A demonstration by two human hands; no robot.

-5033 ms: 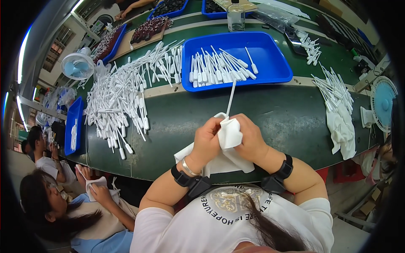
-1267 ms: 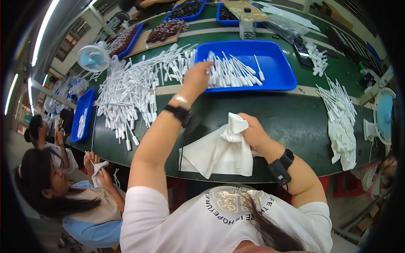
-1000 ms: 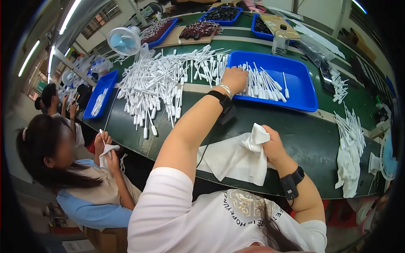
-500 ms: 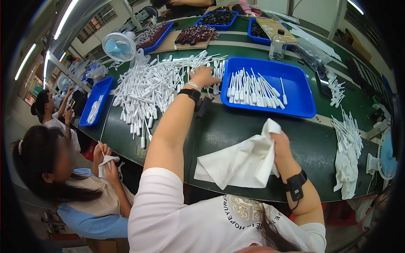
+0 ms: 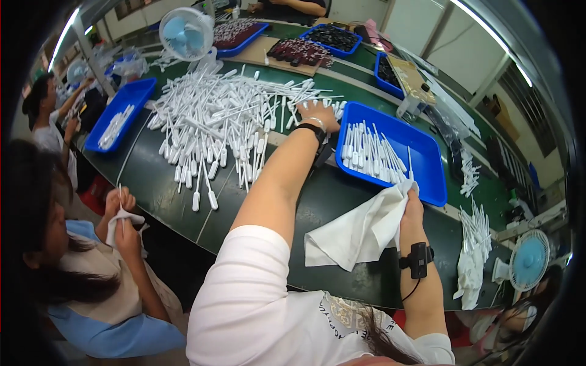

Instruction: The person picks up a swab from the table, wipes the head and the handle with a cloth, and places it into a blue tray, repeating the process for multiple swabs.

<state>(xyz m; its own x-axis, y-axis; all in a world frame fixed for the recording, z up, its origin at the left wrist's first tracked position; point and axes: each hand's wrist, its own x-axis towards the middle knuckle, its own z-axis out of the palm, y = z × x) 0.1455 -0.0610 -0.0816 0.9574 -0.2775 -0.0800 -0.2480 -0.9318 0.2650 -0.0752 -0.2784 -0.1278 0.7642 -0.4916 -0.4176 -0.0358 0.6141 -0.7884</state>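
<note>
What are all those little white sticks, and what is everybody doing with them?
They look like small white plastic droppers. The person's left hand reaches into the big pile of droppers on the green table, while the right hand holds a white cloth beside a blue tray of more droppers. A co-worker holds a dropper in a cloth.

- A long dark green worktop (image 5: 342, 201) with a curved near edge carries everything.
- A large heap of white plastic pipettes (image 5: 226, 122) is spread over its middle.
- A blue tray (image 5: 427, 152) holding more pipettes sits right of the heap.
- A white cloth (image 5: 354, 235) lies at the near edge.
- A smaller blue tray (image 5: 119, 113) sits at the left end.
- A smaller pile of white pipettes (image 5: 470, 268) lies near the right end.
- Along the far edge stand a small blue fan (image 5: 186, 30) and trays of dark parts (image 5: 336, 38).
</note>
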